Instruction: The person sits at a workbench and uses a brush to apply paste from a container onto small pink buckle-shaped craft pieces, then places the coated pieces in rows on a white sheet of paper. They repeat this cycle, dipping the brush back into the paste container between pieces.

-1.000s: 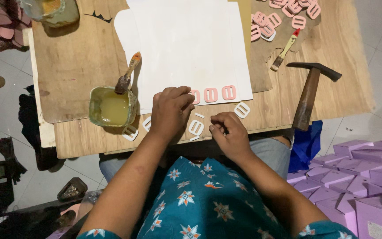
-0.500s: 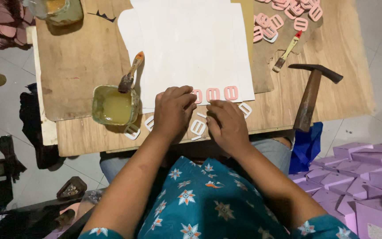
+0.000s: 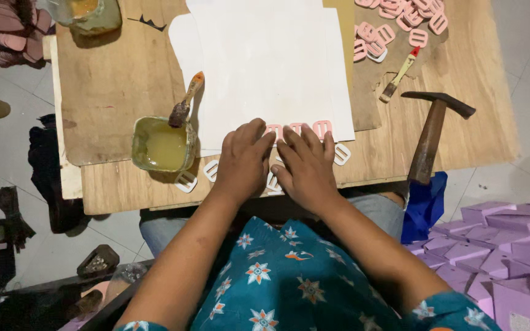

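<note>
A worn plywood surface [image 3: 124,92] stands over a pale tiled floor [image 3: 7,141], lilac cardboard boxes [image 3: 510,245] stacked to its right. Both hands now lie flat and side by side at the near edge, having closed together since half a second ago. The left hand [image 3: 243,162] and right hand [image 3: 308,168] press, grip released, on pink buckle-shaped cutouts [image 3: 321,128]; three show on the white paper sheet [image 3: 271,67]. One wooden-handled hammer [image 3: 430,138], one glue tub [image 3: 164,144].

Bare white sheet [image 3: 265,67] lies open ahead; glue tub [image 3: 164,144] crowds the left, hammer [image 3: 432,135] the right.
</note>
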Tool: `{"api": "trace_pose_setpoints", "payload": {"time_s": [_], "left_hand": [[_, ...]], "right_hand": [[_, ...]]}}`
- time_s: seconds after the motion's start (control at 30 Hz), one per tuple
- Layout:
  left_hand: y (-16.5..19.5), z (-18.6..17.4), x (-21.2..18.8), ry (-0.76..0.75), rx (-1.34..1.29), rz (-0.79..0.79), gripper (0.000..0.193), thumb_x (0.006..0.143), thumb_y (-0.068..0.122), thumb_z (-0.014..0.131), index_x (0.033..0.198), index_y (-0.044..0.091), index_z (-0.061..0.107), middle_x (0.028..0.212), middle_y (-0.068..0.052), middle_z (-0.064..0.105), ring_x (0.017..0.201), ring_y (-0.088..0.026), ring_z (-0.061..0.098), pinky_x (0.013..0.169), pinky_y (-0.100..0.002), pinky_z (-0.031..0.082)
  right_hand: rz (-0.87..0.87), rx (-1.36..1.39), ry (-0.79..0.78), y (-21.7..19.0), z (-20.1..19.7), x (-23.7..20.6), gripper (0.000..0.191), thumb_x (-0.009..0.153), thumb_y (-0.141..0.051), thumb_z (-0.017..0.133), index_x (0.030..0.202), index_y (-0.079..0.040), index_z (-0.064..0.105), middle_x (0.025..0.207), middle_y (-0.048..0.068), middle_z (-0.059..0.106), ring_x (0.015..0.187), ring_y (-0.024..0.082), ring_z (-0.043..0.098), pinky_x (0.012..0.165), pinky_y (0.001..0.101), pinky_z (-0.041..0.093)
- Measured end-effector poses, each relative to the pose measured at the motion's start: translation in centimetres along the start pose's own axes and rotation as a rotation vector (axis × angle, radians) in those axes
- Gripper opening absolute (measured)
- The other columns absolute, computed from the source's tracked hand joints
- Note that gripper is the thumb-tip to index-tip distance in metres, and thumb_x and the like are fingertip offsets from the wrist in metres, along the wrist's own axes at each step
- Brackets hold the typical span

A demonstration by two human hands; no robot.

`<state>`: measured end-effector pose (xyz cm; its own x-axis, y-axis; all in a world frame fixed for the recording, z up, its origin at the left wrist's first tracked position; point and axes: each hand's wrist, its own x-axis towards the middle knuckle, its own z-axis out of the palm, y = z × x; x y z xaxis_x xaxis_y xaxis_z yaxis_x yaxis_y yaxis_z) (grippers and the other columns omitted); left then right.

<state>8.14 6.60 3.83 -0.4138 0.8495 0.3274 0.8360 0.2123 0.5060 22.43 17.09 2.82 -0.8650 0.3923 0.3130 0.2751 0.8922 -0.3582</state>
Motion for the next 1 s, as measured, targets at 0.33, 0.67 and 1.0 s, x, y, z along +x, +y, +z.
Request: {"api": "trace_pose_setpoints", "payload": {"time_s": [0.33, 0.67, 1.0], "left_hand": [[0.8, -1.3, -1.8, 0.172, 0.05, 0.066, 0.032, 0.091, 0.011, 0.068, 0.123, 0.007, 0.066, 0.127, -0.01, 0.062, 0.123, -0.031, 0.056, 0.106, -0.048, 0.04], [2.3, -1.8, -5.7, -0.129, -0.141, 0.092, 0.045, 0.075, 0.026, 0.08, 0.114, 0.007, 0.068, 0.111, -0.01, 0.064, 0.106, -0.031, 0.06, 0.089, -0.046, 0.043], [0.9, -0.2, -4.7, -0.154, -1.205, -0.712, 0.036, 0.104, 0.018, 0.052, 0.13, -0.003, 0.066, 0.107, -0.008, 0.075, 0.09, -0.011, 0.071, 0.079, -0.027, 0.057]], "right_hand": [[0.03, 0.074, 0.095, 0.0, -0.4, -2.6, 0.037, 0.086, -0.031, 0.079, 0.117, -0.012, 0.069, 0.121, 0.009, 0.06, 0.122, 0.03, 0.052, 0.111, 0.0541, 0.028], [0.104, 0.121, 0.176, 0.4, 0.4, -2.4, 0.021, 0.087, -0.024, 0.078, 0.102, -0.013, 0.07, 0.119, 0.008, 0.062, 0.119, 0.031, 0.053, 0.106, 0.0502, 0.032], [0.301, 0.853, 0.017, -0.5, -0.5, -3.0, 0.024, 0.094, -0.013, 0.071, 0.115, -0.004, 0.066, 0.105, 0.005, 0.071, 0.099, 0.017, 0.066, 0.09, 0.0329, 0.052]]}}
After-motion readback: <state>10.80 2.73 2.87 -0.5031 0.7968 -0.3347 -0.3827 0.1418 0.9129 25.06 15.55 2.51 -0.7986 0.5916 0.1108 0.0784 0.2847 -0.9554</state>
